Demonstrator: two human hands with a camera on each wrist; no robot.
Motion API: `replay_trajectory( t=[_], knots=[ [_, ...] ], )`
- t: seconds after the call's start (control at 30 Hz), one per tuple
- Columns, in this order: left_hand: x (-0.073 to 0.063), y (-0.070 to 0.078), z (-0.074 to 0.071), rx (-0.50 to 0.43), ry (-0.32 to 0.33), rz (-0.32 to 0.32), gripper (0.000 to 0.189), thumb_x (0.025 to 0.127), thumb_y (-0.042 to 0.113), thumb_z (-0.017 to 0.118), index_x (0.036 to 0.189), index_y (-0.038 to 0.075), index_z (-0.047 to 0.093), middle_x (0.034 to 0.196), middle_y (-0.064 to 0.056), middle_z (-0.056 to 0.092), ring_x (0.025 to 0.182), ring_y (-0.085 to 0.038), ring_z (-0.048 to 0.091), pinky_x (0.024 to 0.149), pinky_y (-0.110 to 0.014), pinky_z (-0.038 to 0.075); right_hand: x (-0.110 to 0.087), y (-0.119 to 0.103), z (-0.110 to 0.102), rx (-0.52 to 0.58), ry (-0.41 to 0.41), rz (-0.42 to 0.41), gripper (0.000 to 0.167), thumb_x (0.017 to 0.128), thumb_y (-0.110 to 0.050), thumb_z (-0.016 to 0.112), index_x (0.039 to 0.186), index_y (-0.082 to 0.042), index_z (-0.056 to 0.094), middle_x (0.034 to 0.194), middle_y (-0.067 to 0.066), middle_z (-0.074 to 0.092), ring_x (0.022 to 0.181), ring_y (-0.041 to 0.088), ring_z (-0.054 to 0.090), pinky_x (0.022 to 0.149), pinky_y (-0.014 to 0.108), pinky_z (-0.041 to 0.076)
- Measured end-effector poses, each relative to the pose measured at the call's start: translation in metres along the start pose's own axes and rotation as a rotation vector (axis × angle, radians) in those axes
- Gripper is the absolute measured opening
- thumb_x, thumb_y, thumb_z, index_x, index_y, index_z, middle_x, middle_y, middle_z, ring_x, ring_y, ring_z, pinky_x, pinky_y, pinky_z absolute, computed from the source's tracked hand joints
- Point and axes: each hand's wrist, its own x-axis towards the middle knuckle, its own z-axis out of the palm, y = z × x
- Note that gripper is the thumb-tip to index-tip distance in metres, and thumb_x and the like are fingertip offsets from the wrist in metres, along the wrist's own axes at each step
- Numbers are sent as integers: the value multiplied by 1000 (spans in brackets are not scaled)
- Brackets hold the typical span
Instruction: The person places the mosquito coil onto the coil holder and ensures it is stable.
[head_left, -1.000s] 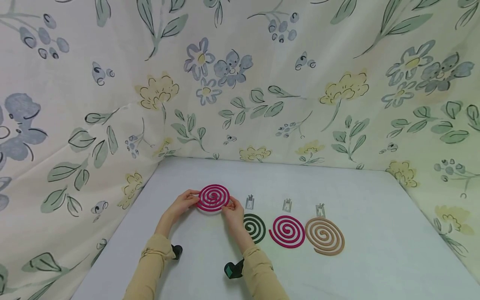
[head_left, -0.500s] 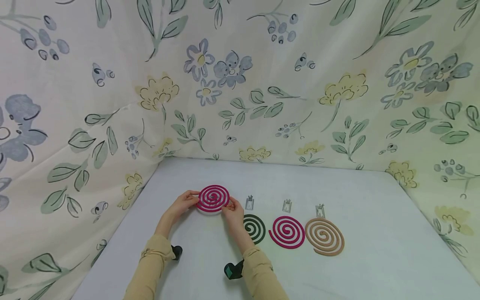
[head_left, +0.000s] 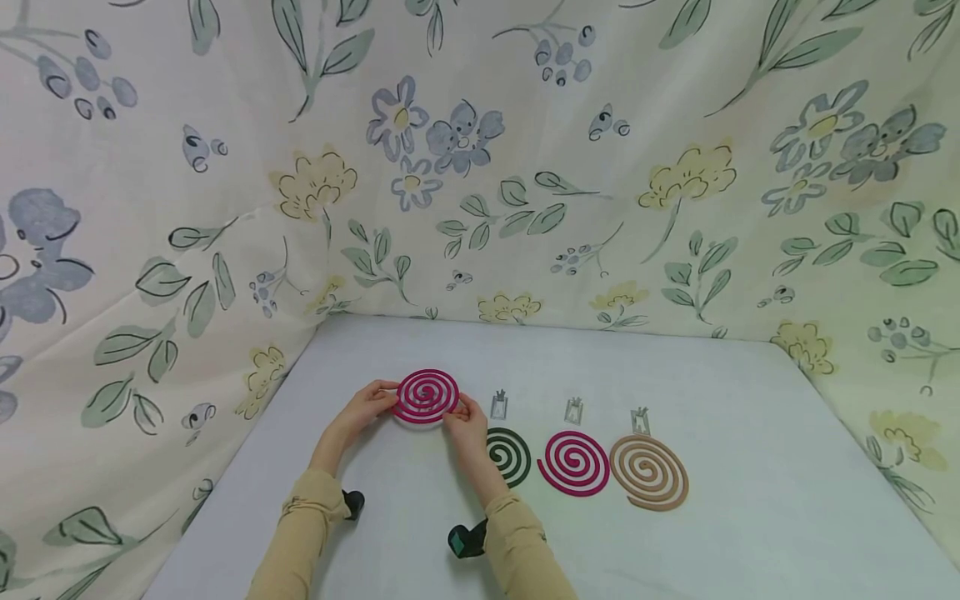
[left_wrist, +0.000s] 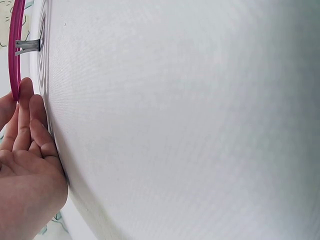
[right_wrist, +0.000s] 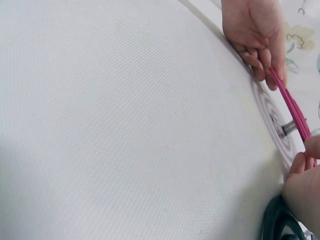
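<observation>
A magenta mosquito coil [head_left: 427, 393] lies level on a small metal coil stand [left_wrist: 27, 46], raised over the white table. My left hand [head_left: 369, 404] pinches its left edge, thumb above and fingertips below. On the opposite edge, my right hand [head_left: 468, 427] pinches the coil the same way, with its thumb [right_wrist: 312, 146] on top. Both wrist views show the coil edge-on, its shadow on the table beneath it. Beside my right forearm lies a dark green coil [head_left: 528, 460], its left side partly hidden by that arm.
To the right, a second magenta coil [head_left: 573, 461] and a tan coil [head_left: 645, 467] lie flat. Behind the flat coils stand three metal stands, a left one [head_left: 499, 407], a middle one [head_left: 574, 411] and a right one [head_left: 641, 421]. Floral cloth [head_left: 480, 242] hangs around the table [head_left: 750, 467].
</observation>
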Motion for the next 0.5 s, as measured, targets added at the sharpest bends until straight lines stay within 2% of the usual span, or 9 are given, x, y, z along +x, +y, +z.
replay_trajectory(
  t=[0.3, 0.5],
  knots=[
    [0, 0, -1, 6, -9, 11, 40, 97, 16, 50, 133, -1, 44, 95, 0, 61, 87, -9, 49, 78, -28, 36, 0, 0, 1, 20, 1, -30, 51, 78, 10, 60, 127, 12, 48, 84, 5, 49, 73, 8, 44, 63, 14, 40],
    [1, -1, -1, -3, -9, 8, 40, 97, 17, 50, 133, 0, 44, 93, 3, 60, 87, -9, 49, 77, -27, 36, 0, -1, 1, 20, 11, -2, 50, 79, 10, 60, 128, 10, 49, 85, 4, 48, 74, 8, 44, 64, 15, 40]
  ],
)
